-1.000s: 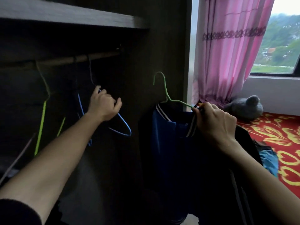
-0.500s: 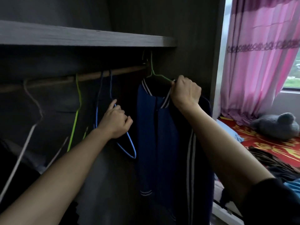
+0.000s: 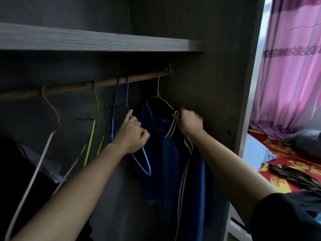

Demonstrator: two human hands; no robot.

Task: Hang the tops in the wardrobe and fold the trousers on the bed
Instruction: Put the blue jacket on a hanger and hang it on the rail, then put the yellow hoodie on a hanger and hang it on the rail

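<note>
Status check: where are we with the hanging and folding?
Done: the blue jacket is on the green hanger, whose hook is over the wardrobe rod. In hand: the right hand pinches the jacket's collar; the left hand grips an empty blue hanger. Left: a dark garment lies loose on the bed; no folded trousers show.

The left arm (image 3: 73,181) and right arm (image 3: 234,167) are both stretching up and away. The left hand (image 3: 131,134) is curling round a blue hanger (image 3: 145,162), index finger pointing up. The right hand (image 3: 188,123), just to its right, is pinching a jacket collar (image 3: 169,131).
</note>
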